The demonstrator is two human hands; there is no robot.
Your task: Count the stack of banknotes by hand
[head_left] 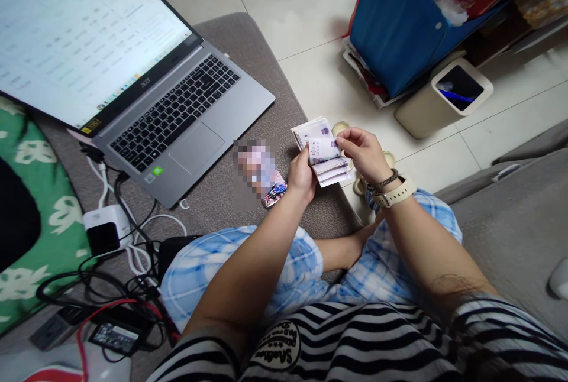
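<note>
— Where are the banknotes (320, 151) sitting?

— They're fanning out between both hands, above the grey cushion (248, 39). The left hand (302, 176) is clenching the lower end in its grip; the right hand (364, 153) is pinching the top note by its edge.

— Around them?

— A phone (274, 188) is lying just beside the left hand, a laptop (177, 116) farther off.

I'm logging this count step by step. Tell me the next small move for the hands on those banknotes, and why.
Probably the right hand peels the top note it pinches off the fanned stack of banknotes and folds it back. The left hand grips the stack from below, the notes are splayed one behind another, and the right thumb and fingers sit on the top note's edge.
</note>
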